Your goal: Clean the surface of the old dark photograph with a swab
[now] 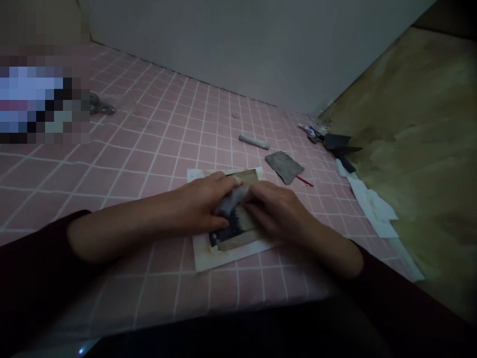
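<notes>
A white sheet (208,258) lies near the table's front edge, bearing a dark picture (234,224) with greyish-tan areas. My left hand (203,204) rests over its left side, thumb and fingers apart, steadying nothing I can see gripped. On the right side of the sheet, my right hand (278,209) has its fingertips pinched together. Between the hands, a pale, whitish patch (241,193) shows at the right fingertips; it is too blurred to tell what it is. Both hands cover parts of the picture.
Beyond the sheet lie a grey flat piece (285,166), a thin red stick (305,181) and a slim silvery tube (254,142). Dark-bladed tools (337,144) and white papers (372,206) line the right wall. A pink checked cloth (149,134) covers the table.
</notes>
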{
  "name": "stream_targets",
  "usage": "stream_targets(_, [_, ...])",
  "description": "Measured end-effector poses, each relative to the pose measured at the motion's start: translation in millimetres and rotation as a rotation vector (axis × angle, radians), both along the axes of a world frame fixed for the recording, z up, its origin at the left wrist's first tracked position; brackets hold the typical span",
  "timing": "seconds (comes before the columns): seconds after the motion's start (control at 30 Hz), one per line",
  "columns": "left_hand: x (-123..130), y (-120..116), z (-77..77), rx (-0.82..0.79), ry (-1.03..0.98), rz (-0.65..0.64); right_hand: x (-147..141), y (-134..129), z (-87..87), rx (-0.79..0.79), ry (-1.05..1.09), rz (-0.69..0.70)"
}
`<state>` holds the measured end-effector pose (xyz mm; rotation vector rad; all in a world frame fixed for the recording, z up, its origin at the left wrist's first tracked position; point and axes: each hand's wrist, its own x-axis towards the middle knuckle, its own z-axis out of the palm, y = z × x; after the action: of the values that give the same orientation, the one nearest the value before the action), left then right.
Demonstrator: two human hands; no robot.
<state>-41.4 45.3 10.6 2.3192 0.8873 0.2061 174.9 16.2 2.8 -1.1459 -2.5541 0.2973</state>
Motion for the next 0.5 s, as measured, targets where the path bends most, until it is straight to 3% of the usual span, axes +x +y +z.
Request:
stream_targets(0.13, [-0.3,-0.8,0.6,-0.019,-0.017,0.019,-5.3,2.6,-2.1,0.012,0.037,0.079])
stream_targets(0.3, [0.4,0.0,1.0,-0.037,0.014,-0.006,4.5,-0.3,0.3,-0.020,-0.034,-0.054])
stream_targets(0.5, [0.9,1.3,-0.2,0.013,0.006,0.000,-10.2,-0.4,0.1,-0.001,0.021,0.096])
